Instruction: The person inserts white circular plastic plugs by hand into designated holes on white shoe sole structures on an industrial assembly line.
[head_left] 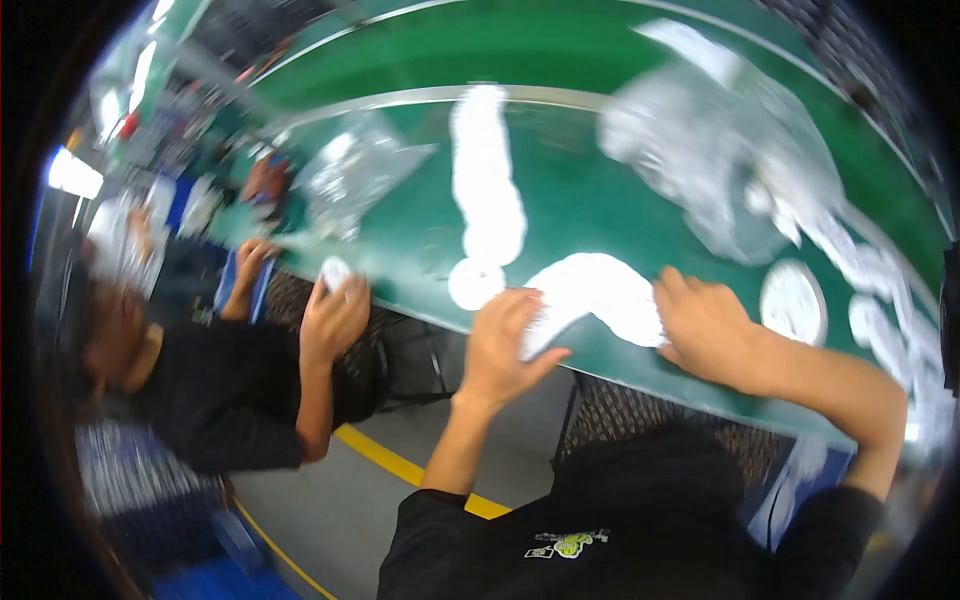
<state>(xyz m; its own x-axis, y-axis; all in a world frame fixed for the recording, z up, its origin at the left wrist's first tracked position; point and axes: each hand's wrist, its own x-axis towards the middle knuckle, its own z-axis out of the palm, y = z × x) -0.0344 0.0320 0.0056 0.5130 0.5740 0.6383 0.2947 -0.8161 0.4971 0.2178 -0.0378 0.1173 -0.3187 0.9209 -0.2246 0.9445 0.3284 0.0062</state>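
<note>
Two bare hands bracket one curved row of white discs [590,295] at the near edge of the green worktop [580,190]: left hand [505,345] with fingers spread loose on the row's left end, right hand [705,325] pressed flat at its right end, neither grip clamped. Row's long axis runs left-right between the grips, about equally near both. Beyond lie a single white disc [476,284], a second white row [487,180] running away, clear plastic bags [700,150]; left of the left hand, a co-worker's hand [335,320] holds a small white piece [335,272].
</note>
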